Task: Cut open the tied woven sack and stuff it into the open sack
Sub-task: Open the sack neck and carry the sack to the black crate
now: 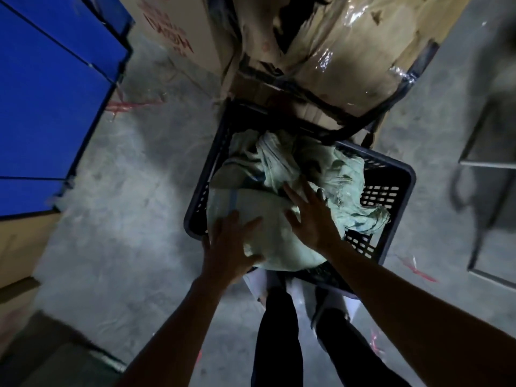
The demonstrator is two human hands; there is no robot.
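Observation:
A pale green woven sack [265,216] bulges out of a dark plastic crate [391,174] on the floor in front of me. More crumpled green sack material [279,160] lies bunched in the crate behind it. My left hand [229,244] rests flat on the near left side of the bulging sack, fingers spread. On the sack's right side my right hand [310,216] presses with fingers apart. Neither hand holds a tool. Whether the sack's mouth is tied is hidden.
Large cardboard boxes wrapped in film [335,51] stand right behind the crate. Blue panels [50,93] rise at the left. A metal frame [485,163] stands at the right. My legs [279,331] are just below the crate on the grey concrete floor [125,219].

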